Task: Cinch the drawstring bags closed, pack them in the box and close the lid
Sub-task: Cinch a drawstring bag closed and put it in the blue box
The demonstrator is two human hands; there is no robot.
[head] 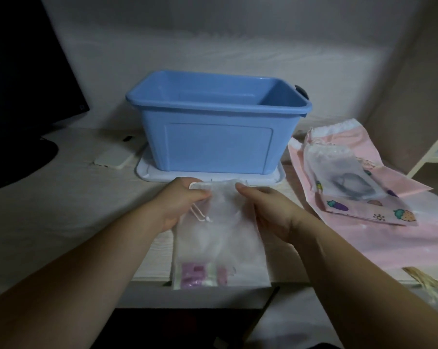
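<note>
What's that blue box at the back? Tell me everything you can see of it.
The blue box looks like smooth plastic. It is rectangular, with a rolled rim and a recessed panel on its front wall. It stands upright and uncovered on a pale lid that lies flat on the table. A dark part shows at its right end. No bag shows inside.

Box (pixel 219 147) blue; lid (pixel 279 176) pale white; held bag (pixel 220 238) sheer white; right-side bags (pixel 379 238) pink, fruit-printed.
</note>
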